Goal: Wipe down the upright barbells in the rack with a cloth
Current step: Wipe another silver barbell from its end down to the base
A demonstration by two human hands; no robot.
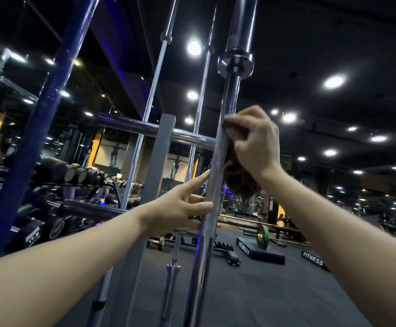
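A chrome barbell [216, 175] stands upright right in front of me, its knurled shaft running from the floor up to a collar and thick sleeve at the top. My right hand [253, 142] grips a dark brown cloth [238, 178] and presses it against the right side of the shaft. My left hand [180, 204] reaches in from the left, fingers straight, fingertips touching the shaft lower down. Two more upright barbells [150, 102] [200, 109] stand behind, leaning in the grey rack [161, 156].
A thick blue post [44, 119] rises at the left. Dumbbell racks [58, 175] fill the left background. On the dark floor to the right lie black "FITNESS" blocks [246, 249] and a barbell with a green plate [261, 236]. Chrome crossbars span the rack.
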